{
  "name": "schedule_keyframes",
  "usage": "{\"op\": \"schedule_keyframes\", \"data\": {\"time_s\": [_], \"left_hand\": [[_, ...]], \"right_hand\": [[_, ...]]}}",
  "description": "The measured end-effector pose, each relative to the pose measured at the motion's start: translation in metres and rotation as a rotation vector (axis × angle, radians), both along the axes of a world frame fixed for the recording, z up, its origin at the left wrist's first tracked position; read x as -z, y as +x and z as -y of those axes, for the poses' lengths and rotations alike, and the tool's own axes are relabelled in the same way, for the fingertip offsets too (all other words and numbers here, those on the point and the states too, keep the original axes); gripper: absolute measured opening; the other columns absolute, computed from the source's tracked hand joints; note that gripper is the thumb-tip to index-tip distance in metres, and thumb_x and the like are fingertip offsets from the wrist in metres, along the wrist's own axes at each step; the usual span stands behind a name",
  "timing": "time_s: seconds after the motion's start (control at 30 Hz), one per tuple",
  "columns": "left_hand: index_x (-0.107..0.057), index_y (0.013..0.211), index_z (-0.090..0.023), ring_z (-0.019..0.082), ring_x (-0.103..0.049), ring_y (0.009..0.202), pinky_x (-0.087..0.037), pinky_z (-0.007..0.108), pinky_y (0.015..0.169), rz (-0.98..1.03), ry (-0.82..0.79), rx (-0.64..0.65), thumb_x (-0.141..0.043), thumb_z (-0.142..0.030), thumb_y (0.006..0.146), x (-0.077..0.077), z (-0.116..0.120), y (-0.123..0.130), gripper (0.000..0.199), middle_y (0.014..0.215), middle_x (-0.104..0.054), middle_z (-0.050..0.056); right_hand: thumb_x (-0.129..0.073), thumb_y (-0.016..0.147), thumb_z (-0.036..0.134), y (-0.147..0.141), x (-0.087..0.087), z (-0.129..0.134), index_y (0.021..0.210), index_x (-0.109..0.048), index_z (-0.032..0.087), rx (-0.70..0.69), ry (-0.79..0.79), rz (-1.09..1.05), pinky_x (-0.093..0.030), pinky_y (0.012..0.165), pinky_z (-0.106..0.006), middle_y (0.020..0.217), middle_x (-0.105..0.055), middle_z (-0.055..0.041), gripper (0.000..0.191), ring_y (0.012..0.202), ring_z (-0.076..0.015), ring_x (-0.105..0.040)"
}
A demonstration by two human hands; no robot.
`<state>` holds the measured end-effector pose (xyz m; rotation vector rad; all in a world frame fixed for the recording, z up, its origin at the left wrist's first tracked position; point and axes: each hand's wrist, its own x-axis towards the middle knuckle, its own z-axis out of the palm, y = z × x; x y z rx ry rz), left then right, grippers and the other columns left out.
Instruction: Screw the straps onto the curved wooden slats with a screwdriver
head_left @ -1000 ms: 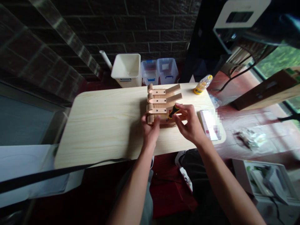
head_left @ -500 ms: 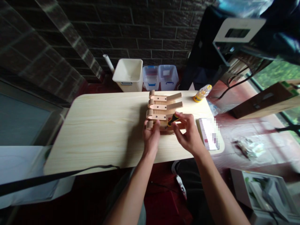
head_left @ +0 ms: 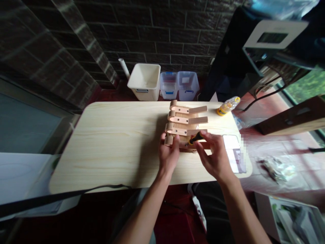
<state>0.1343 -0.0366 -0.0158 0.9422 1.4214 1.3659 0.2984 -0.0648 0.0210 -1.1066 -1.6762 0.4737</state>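
Note:
A wooden rack (head_left: 181, 120) lies on the pale table, made of several parallel strips, each with a rounded, hook-like left end, an angled right end and dark screws. My left hand (head_left: 169, 154) is closed around the nearest strip's rounded end, thumb on top and fingers down the far-left side. In my right hand (head_left: 213, 152), fingers pinch the handle of a short yellow-and-black screwdriver (head_left: 196, 137). Tilted, its tip points down-left to a screw (head_left: 186, 144) on the nearest strip; whether it sits in the screw head I cannot tell.
On the pale wooden table (head_left: 109, 145), a clear bottle with yellow cap and base (head_left: 228, 105) stands at the back right. A partly blurred white booklet or phone-like slab (head_left: 233, 154) lies at right. Beyond the far edge stand a cream bin (head_left: 144, 81) and two clear tubs (head_left: 188, 84).
The whole view has shifted, so the table and rack appear farther right and slightly lower. Both hands keep their grips, and the screwdriver stays at the nearest strip's screw.

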Motion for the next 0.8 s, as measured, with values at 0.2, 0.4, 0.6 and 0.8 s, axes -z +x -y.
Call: {"op": "schedule_keyframes", "data": {"time_s": [0.2, 0.4, 0.6, 0.8], "left_hand": [[-0.063, 0.13, -0.021, 0.03, -0.072, 0.128, -0.057, 0.046, 0.113, -0.068, 0.057, -0.007, -0.074, -0.044, 0.097, 0.002, -0.002, 0.003, 0.042, 0.122, -0.078, 0.014], [-0.058, 0.146, -0.025, 0.032, -0.063, 0.141, -0.052, 0.047, 0.119, -0.236, 0.102, -0.076, -0.077, -0.038, 0.094, 0.006, 0.001, 0.007, 0.057, 0.146, -0.067, 0.016], [-0.055, 0.147, -0.025, 0.031, -0.063, 0.142, -0.052, 0.046, 0.119, -0.26, 0.126, -0.106, -0.074, -0.037, 0.096, 0.007, 0.003, 0.014, 0.056, 0.147, -0.066, 0.016], [-0.058, 0.142, -0.023, 0.032, -0.064, 0.139, -0.054, 0.047, 0.116, -0.293, 0.13, -0.111, -0.074, -0.039, 0.096, 0.008, 0.002, 0.014, 0.052, 0.142, -0.068, 0.016]], "right_hand": [[-0.071, 0.101, 0.012, 0.003, -0.015, 0.004, 0.145, -0.053, 0.031, -0.009, 0.046, 0.075, -0.071, 0.097, -0.047, 0.134, -0.073, -0.0121, 0.052, 0.123, -0.027, -0.077], [-0.075, 0.099, 0.013, 0.018, 0.0, 0.013, 0.142, -0.054, 0.031, 0.011, -0.045, 0.024, -0.069, 0.102, -0.054, 0.131, -0.074, -0.0114, 0.052, 0.123, -0.0285, -0.078], [-0.075, 0.097, 0.009, 0.02, 0.013, 0.012, 0.136, -0.053, 0.032, 0.064, 0.012, -0.091, -0.072, 0.093, -0.041, 0.129, -0.069, -0.0078, 0.051, 0.115, -0.0225, -0.08], [-0.075, 0.093, 0.001, 0.014, 0.004, 0.014, 0.141, -0.05, 0.034, 0.001, 0.039, -0.103, -0.07, 0.096, -0.047, 0.13, -0.072, -0.0078, 0.063, 0.118, -0.024, -0.078]]}}
